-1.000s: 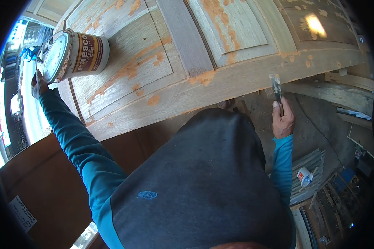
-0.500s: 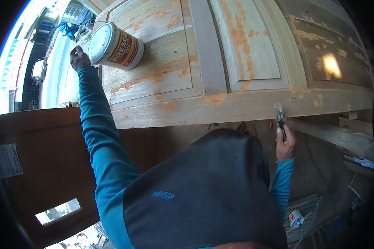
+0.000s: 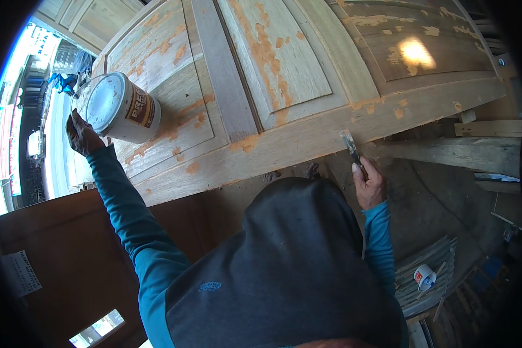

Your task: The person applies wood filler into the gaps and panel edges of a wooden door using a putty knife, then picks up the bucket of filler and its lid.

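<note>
At the upper left, a white paint bucket (image 3: 134, 119) with a brown and yellow label and a pale lid leans over on a wooden panelled door (image 3: 174, 156). My left hand (image 3: 84, 134) is closed on the bucket's thin wire handle. Close to the door's near edge, my right hand (image 3: 370, 182) grips a putty knife (image 3: 351, 148) by its dark handle, its smeared blade pointing up toward the wood. Orange-brown filler patches (image 3: 267, 58) streak the door's panels and rails.
A dark brown board (image 3: 69, 255) with a paper label stands at the lower left. Timber beams (image 3: 446, 152) lie at the right. A small white tub (image 3: 424, 277) sits on corrugated sheeting (image 3: 443, 255) at the lower right. Blue cloth (image 3: 62, 83) lies beyond the bucket.
The view has turned, so the door sits farther left and more slanted. Both hands appear farther left, still holding the bucket's handle and the putty knife.
</note>
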{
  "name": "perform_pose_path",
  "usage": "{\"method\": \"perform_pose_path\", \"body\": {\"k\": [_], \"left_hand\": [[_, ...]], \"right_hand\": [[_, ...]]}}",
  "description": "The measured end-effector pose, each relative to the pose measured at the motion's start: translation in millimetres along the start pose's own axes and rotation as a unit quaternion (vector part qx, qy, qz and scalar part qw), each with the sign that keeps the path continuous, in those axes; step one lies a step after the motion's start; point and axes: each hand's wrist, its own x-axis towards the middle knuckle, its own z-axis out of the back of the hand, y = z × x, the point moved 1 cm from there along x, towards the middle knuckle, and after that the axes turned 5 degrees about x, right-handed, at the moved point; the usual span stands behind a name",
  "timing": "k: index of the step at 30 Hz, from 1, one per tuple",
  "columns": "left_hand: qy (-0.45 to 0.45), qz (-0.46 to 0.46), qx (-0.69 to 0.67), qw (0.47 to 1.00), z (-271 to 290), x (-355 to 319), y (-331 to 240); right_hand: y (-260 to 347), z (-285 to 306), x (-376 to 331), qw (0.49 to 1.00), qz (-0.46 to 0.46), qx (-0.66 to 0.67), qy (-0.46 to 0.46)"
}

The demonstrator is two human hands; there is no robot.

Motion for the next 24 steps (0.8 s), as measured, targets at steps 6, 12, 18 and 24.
{"method": "perform_pose_path", "body": {"k": [6, 12, 18, 24], "left_hand": [[-0.045, 0.035, -0.021, 0.998, 13, -63, -91], [-0.034, 0.102, -0.165, 0.98, 27, -120, -133], [0.004, 0.126, -0.207, 0.97, 11, -167, -138], [0.012, 0.125, -0.112, 0.986, 19, -168, -112]], "right_hand": [[-15, 18, 5, 1.0, -0.008, 0.011, 0.016], [-13, 27, 21, 0.999, 0.042, 0.011, 0.032], [16, 12, 50, 0.995, 0.075, 0.03, 0.06], [34, -7, 70, 0.991, 0.088, 0.039, 0.09]]}}
